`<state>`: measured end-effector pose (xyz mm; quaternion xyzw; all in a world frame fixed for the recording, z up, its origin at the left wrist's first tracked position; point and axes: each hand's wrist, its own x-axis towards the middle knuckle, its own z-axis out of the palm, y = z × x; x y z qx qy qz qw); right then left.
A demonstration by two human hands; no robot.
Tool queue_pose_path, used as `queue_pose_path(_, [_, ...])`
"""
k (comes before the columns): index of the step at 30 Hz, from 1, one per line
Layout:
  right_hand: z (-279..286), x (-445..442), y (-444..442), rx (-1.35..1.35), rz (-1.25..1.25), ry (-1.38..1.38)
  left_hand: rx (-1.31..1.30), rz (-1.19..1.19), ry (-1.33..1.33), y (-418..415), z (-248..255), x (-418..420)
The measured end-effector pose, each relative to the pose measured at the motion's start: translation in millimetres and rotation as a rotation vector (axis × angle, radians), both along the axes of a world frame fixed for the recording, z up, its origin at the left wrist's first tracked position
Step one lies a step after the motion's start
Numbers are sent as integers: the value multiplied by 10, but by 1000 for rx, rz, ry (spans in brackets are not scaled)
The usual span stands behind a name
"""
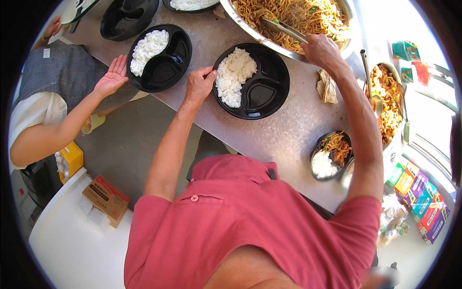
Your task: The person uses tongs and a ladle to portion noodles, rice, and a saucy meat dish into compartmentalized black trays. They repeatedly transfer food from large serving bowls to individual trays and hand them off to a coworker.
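My left hand grips the left rim of a round black compartment tray, thumb on top. White rice fills that tray's left compartment; its other two compartments hold nothing. My right hand is closed around metal tongs, whose tips reach into fried noodles in a large metal bowl. To the left, a co-worker's hand is palm up at the edge of a second black tray, which also has rice in one compartment.
Stacked black trays are at the upper left. A crumpled brown scrap lies right of my tray. Farther right are a pan of reddish food with a ladle and a small filled tray. Colourful boxes stand at far right.
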<state>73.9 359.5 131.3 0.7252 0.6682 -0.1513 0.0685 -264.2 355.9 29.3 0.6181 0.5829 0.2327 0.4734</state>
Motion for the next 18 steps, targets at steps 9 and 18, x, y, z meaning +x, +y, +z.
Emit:
queue_pose_path(9, [45,185,-145,19,-80,242,-186,135,-61,-215,195,-43])
queue_pose_path(18, [329,265,-474,222,2,347,-46,155,25,-244,175,-16])
